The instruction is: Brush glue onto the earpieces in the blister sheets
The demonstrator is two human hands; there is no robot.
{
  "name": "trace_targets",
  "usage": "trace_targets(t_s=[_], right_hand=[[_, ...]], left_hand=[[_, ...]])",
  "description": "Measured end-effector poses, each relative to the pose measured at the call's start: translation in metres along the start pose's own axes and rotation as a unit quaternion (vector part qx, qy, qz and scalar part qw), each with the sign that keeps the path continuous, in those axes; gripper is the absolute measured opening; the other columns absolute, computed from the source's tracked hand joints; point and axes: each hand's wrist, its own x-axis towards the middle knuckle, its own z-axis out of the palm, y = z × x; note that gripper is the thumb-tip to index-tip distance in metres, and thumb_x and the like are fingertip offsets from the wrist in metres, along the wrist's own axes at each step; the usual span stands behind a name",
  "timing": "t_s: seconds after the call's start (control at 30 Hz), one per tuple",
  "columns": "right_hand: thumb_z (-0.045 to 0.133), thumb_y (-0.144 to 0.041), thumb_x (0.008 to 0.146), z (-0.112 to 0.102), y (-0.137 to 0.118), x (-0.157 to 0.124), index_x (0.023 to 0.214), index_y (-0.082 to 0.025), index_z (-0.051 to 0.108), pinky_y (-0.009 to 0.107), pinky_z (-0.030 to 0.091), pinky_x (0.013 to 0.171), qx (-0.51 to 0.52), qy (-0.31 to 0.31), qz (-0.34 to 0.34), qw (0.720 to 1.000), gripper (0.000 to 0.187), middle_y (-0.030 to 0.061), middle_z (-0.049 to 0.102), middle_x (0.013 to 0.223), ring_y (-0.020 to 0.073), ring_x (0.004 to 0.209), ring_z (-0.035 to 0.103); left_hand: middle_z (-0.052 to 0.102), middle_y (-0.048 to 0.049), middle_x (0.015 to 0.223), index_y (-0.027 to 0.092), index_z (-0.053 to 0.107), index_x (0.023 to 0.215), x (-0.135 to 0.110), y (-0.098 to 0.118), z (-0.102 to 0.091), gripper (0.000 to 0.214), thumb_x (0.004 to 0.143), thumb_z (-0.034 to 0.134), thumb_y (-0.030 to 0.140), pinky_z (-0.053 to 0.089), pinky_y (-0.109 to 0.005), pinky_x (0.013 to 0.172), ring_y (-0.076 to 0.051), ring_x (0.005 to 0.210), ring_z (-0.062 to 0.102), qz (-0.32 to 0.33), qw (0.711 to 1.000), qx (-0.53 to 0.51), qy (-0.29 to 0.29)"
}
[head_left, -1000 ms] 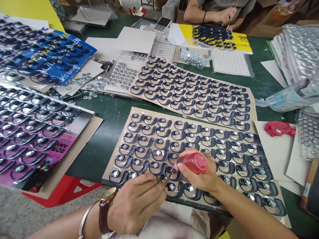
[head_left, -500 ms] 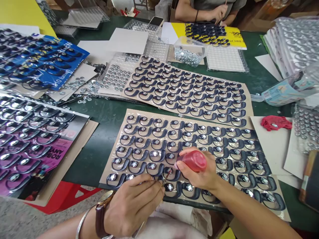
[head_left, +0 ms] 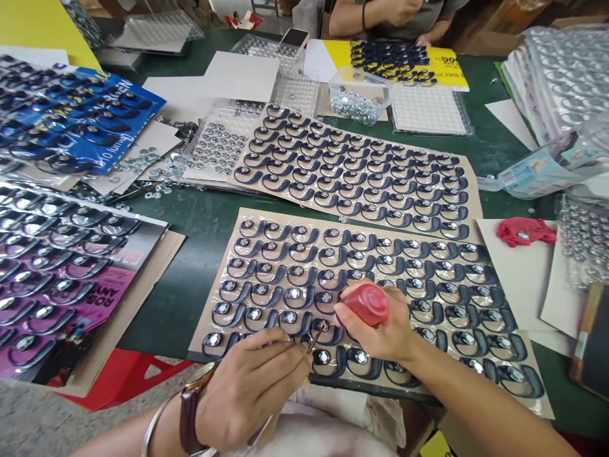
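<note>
My left hand (head_left: 252,390), wearing a watch and a bangle, is closed around a slim pointed metal tool (head_left: 314,338). The tool's tip meets the shiny round centre of a dark hook-shaped piece (head_left: 328,333). Held in my right hand (head_left: 392,333) is a small red squeeze bottle (head_left: 364,303), tilted with its nozzle beside that same piece. Both hands are over the near brown cardboard sheet (head_left: 216,270), which carries rows of these dark curved pieces under clear film. My right hand hides some of the pieces.
Behind lies another cardboard sheet (head_left: 471,184) with similar rows. Sheets of pieces on blue (head_left: 111,162) and purple (head_left: 109,285) backing stand at left. A clear tub (head_left: 356,105) holds shiny discs. A red cloth (head_left: 526,231) lies right. Opposite, another person's arm (head_left: 349,19) shows.
The other person's hand has lifted away from the yellow sheet. My hands stay at the same piece, with the bottle tilted slightly differently. The view has shifted a little.
</note>
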Motion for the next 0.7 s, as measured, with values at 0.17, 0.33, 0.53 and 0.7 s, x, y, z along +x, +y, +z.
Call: trace_targets(t_s=[0.17,0.33,0.53,0.7], right_hand=[[0.060,-0.028,0.084,-0.002,-0.002,0.000,0.068,-0.018,0.060,0.024,0.046,0.045,0.013,0.009,0.001,1.000,0.019,0.0021,0.066,0.062,0.0129,0.051,0.062],[0.060,-0.027,0.083,-0.003,-0.002,-0.002,0.076,-0.018,0.059,0.024,0.046,0.044,0.023,0.008,0.006,1.000,0.011,-0.0006,0.063,0.058,0.0123,0.047,0.060],[0.060,-0.028,0.083,-0.001,-0.003,-0.003,0.074,-0.019,0.058,0.024,0.047,0.044,0.017,-0.001,0.006,1.000,0.013,0.0005,0.065,0.065,0.0123,0.048,0.061],[0.064,-0.027,0.081,0.001,-0.002,-0.004,0.079,-0.019,0.058,0.024,0.051,0.047,0.028,0.007,-0.027,0.999,0.010,-0.0002,0.067,0.068,0.0126,0.051,0.063]], left_hand=[[0.067,-0.0163,0.105,0.002,0.060,0.109,-0.002,-0.002,-0.001,0.034,0.080,0.042,0.004,0.049,-0.038,0.089,-0.021,0.094,0.064,-0.015,1.000,-0.017,-0.008],[0.068,-0.0159,0.103,0.004,0.061,0.106,0.003,-0.003,-0.004,0.034,0.077,0.044,0.003,0.051,-0.037,0.086,-0.020,0.088,0.067,-0.032,0.999,-0.030,-0.006],[0.070,-0.0129,0.101,0.009,0.059,0.108,0.005,-0.007,-0.005,0.036,0.076,0.044,0.000,0.051,-0.036,0.086,-0.018,0.087,0.067,-0.063,0.994,-0.081,0.024],[0.070,-0.0095,0.099,0.013,0.060,0.108,0.005,-0.011,-0.003,0.031,0.082,0.049,-0.001,0.050,-0.036,0.083,-0.017,0.085,0.066,-0.131,0.978,-0.152,0.056]])
